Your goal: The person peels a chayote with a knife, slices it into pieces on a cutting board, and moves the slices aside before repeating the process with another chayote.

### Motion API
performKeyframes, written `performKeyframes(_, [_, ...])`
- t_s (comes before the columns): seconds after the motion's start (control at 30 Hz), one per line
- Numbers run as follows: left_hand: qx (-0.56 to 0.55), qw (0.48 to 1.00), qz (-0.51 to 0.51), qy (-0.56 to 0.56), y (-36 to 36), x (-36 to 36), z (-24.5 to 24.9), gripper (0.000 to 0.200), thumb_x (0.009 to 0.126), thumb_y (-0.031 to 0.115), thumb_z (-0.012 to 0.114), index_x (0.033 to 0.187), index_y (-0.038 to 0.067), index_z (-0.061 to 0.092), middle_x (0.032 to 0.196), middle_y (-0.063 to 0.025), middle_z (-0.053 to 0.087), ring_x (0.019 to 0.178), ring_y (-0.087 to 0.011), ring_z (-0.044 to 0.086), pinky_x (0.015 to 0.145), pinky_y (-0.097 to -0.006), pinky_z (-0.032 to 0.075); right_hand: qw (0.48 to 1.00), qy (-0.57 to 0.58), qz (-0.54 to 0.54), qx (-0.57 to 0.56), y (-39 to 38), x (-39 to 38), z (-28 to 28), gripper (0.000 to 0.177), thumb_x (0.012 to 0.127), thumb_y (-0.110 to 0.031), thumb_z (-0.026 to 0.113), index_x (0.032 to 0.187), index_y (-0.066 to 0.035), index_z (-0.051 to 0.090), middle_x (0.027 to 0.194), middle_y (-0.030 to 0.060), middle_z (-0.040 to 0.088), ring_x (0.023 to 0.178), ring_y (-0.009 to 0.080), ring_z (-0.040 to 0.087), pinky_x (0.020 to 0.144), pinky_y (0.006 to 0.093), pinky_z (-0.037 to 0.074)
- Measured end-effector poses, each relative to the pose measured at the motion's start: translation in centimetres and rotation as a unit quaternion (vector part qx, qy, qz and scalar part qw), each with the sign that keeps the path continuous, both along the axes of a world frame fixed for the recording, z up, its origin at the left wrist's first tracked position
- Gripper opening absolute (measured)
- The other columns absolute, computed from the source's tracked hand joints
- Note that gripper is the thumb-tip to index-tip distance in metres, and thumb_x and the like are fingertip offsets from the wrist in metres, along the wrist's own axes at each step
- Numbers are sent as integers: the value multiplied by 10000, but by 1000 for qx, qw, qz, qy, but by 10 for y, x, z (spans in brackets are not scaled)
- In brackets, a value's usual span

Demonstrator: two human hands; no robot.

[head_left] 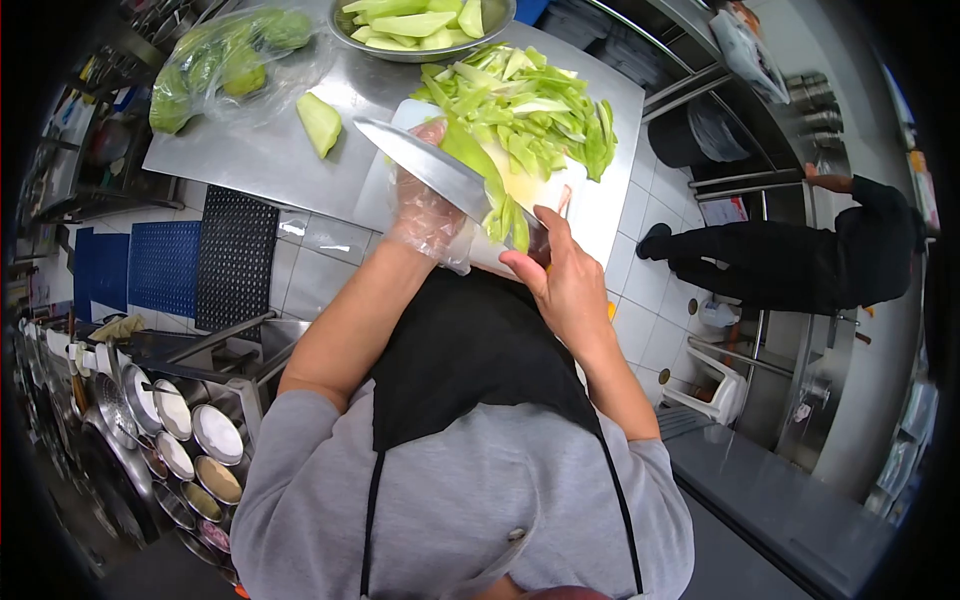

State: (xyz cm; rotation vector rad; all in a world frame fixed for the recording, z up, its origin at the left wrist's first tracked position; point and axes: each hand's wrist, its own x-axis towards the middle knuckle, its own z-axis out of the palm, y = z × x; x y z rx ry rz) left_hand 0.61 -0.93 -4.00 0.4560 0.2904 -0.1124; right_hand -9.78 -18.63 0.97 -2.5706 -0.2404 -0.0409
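Note:
My left hand (pixel 425 205), in a clear plastic glove, is mostly behind the kitchen knife blade (pixel 425 165). Its fingertips press against a pale green vegetable piece (pixel 462 145). My right hand (pixel 568 280) has its thumb and forefinger around the dark knife handle (pixel 540 243). The broad blade points to the upper left, and thin green slices (pixel 507 222) cling to it near the handle. Beneath lies a white cutting board (pixel 375 195), partly hidden. A heap of green slices (pixel 535 105) covers its far side and spills onto the table.
On the steel table (pixel 240 160) are a plastic bag of green vegetables (pixel 240 65), a loose wedge (pixel 319 125) and a metal bowl (pixel 345 38) of wedges. To the right, a person in dark clothes (pixel 770 255) stands by shelving. Several ingredient bowls (pixel 217 433) sit at lower left.

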Motion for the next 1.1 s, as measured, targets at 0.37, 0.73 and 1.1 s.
performKeyframes(0.37, [-10, 1000, 2, 29, 7, 1, 4, 448, 1068, 454, 505, 1297, 80, 593, 1174, -100, 679, 1032, -236, 696, 861, -397, 604, 999, 54, -6, -2, -12, -15, 8, 811, 895, -521, 759, 1413, 29, 467, 916, 273, 723, 768, 415, 739, 663, 485, 577])
performKeyframes(0.73, [7, 1000, 22, 7, 0, 4, -2, 350, 1047, 348, 582, 1261, 71, 598, 1149, -123, 668, 987, -264, 694, 783, -423, 616, 996, 79, -28, 26, -15, -6, -3, 747, 931, -520, 728, 1398, 11, 485, 915, 280, 725, 786, 441, 733, 689, 502, 575])
performKeyframes(1.1, [45, 997, 11, -55, 12, 4, -5, 352, 1044, 365, 595, 1229, 66, 599, 1120, -98, 667, 975, -240, 687, 793, -405, 614, 996, 79, -2, 43, -10, -3, -2, 660, 959, -442, 730, 1399, -17, 481, 794, 234, 718, 757, 445, 722, 693, 473, 558])
